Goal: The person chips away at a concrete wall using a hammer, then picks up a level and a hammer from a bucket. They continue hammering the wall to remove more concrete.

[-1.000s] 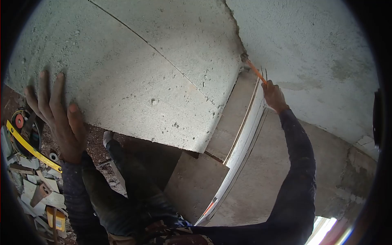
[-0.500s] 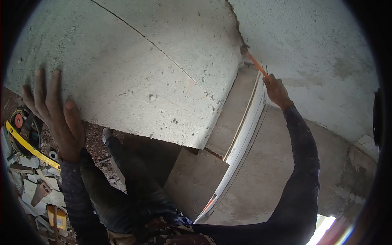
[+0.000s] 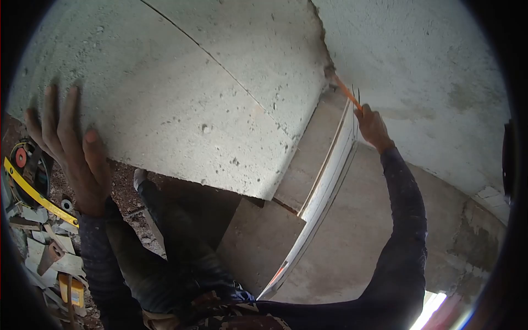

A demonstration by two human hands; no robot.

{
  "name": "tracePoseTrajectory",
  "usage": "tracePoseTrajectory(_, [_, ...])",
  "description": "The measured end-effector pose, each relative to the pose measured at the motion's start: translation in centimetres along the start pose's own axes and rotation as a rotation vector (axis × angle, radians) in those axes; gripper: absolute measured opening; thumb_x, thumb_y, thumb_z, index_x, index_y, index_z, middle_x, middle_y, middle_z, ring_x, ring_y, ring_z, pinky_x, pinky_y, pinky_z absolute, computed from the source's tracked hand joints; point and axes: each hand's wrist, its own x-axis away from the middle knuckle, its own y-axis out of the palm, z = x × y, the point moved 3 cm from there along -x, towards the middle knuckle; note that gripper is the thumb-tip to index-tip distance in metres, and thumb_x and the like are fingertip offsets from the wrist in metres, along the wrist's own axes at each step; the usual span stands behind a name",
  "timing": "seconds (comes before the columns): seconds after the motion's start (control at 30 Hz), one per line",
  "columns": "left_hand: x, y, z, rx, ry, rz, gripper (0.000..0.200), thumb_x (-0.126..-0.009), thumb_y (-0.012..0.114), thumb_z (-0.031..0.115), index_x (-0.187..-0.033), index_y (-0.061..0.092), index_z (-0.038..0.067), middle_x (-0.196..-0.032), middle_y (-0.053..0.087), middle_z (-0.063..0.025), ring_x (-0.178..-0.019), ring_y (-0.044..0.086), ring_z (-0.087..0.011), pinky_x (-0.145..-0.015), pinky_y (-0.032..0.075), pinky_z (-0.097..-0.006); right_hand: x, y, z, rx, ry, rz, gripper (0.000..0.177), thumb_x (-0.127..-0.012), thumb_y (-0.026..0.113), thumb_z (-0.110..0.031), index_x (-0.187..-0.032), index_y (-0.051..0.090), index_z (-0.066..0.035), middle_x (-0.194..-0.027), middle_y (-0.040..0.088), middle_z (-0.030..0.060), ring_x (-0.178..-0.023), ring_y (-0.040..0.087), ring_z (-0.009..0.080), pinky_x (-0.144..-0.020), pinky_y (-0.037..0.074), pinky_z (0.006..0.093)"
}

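Note:
A pale, pitted concrete slab fills the upper middle, with a thin dark line running diagonally across it. My left hand rests on its left part near the lower edge, fingers spread. In my right hand is an orange-handled tool, gripped by its handle. The tool's dark end reaches the rough joint between the slab and the pale wall; its shape is too blurred to make out. Two thin dark prongs or wires stick up beside the handle.
A long white strip runs along grey blocks below the slab. At lower left lie a yellow level, a handsaw, a yellow box and several broken pieces. My leg stretches out under the slab.
The view has shifted slightly. My right hand and the tool's handle sit a little lower against the wall. My left hand stays on the slab.

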Motion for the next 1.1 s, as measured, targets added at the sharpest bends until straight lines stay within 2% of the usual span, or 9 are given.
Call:
tracePoseTrajectory(0.17, [0.3,-0.3,0.0,-0.003,0.021,-0.003,0.051,-0.105,0.028,0.042,-0.143,0.05,0.015,-0.155,0.036,-0.0128,-0.149,0.013,-0.0365,-0.121,0.006,-0.0549,-0.7,-11.5,-14.0,-0.3,-0.351,0.395,0.025,-0.105,0.05,-0.022,-0.093,0.048,-0.001,-0.058,0.046,0.007,-0.041,0.04,0.0127,-0.038,0.035,0.0334])
tracePoseTrajectory(0.27, [0.1,-0.3,-0.4,0.001,0.03,-0.018,0.049,-0.105,0.031,0.039,-0.143,0.05,0.016,-0.154,0.037,-0.0129,-0.149,0.013,-0.0373,-0.12,0.006,-0.0549,-1.4,-10.4,-15.0,-0.244,-0.781,0.873,0.018,-0.102,0.054,-0.015,-0.096,0.046,0.0,-0.061,0.051,0.0099,-0.048,0.052,0.0281,-0.049,0.044,0.0432])
tracePoseTrajectory(0.4, [0.2,-0.3,0.2,0.05,-0.008,0.002,0.048,-0.104,0.031,0.035,-0.142,0.051,0.015,-0.154,0.037,-0.0128,-0.149,0.014,-0.0362,-0.121,0.006,-0.0551,-3.2,2.3,2.9,0.153,0.074,0.037,0.023,-0.101,0.051,-0.024,-0.099,0.048,-0.001,-0.073,0.064,0.0228,-0.069,0.065,0.0465,-0.062,0.048,0.0548])
tracePoseTrajectory(0.53, [0.4,-0.1,-0.1,0.088,0.001,0.001,0.048,-0.104,0.031,0.036,-0.142,0.05,0.013,-0.153,0.037,-0.0136,-0.149,0.014,-0.036,-0.121,0.007,-0.0551,-0.6,-2.9,-3.1,0.1,-0.049,0.011,0.026,-0.104,0.048,-0.028,-0.1,0.047,-0.002,-0.069,0.063,0.0169,-0.061,0.066,0.0392,-0.051,0.048,0.048])
tracePoseTrajectory(0.7, [0.1,-0.5,0.0,0.023,0.009,-0.022,0.049,-0.105,0.03,0.038,-0.141,0.051,0.014,-0.155,0.035,-0.0136,-0.149,0.013,-0.0371,-0.121,0.007,-0.0544,0.0,-13.0,-16.7,-0.219,-0.535,0.493,0.017,-0.1,0.056,-0.017,-0.098,0.046,-0.003,-0.059,0.05,0.0091,-0.052,0.063,0.0315,-0.045,0.045,0.0398])
tracePoseTrajectory(0.8, [0.3,-0.3,-0.2,0.013,0.008,-0.023,0.049,-0.104,0.031,0.04,-0.142,0.051,0.014,-0.156,0.034,-0.0127,-0.149,0.012,-0.0381,-0.12,0.007,-0.0549,-3.1,-6.3,-11.0,-0.286,-0.792,0.722,0.016,-0.098,0.058,-0.013,-0.098,0.046,-0.003,-0.06,0.054,0.011,-0.053,0.064,0.0344,-0.044,0.045,0.0426])
tracePoseTrajectory(0.87, [0.4,-0.6,0.1,0.048,-0.015,-0.043,0.05,-0.104,0.031,0.04,-0.142,0.05,0.014,-0.156,0.034,-0.0123,-0.149,0.012,-0.0386,-0.12,0.008,-0.0551,-4.1,0.3,-2.5,0.066,-0.191,0.282,0.02,-0.1,0.054,-0.02,-0.102,0.044,-0.003,-0.066,0.061,0.0189,-0.06,0.067,0.0408,-0.047,0.046,0.0525])
tracePoseTrajectory(0.93, [0.4,-0.4,0.0,0.087,-0.033,-0.025,0.05,-0.104,0.031,0.042,-0.142,0.05,0.014,-0.156,0.033,-0.0125,-0.149,0.011,-0.0394,-0.12,0.008,-0.0561,-2.9,3.2,2.7,0.294,-0.134,0.12,0.024,-0.103,0.05,-0.025,-0.1,0.044,-0.002,-0.065,0.061,0.0185,-0.055,0.066,0.0375,-0.045,0.044,0.0491])
tracePoseTrajectory(1.1, [0.3,-0.1,-0.2,0.056,-0.028,0.021,0.05,-0.105,0.03,0.041,-0.142,0.05,0.014,-0.156,0.034,-0.0138,-0.149,0.011,-0.0392,-0.12,0.007,-0.0564,-0.2,-7.2,-10.1,-0.163,-0.242,0.346,0.021,-0.102,0.054,-0.021,-0.094,0.047,-0.003,-0.064,0.059,0.0133,-0.044,0.056,0.0291,-0.042,0.042,0.0392])
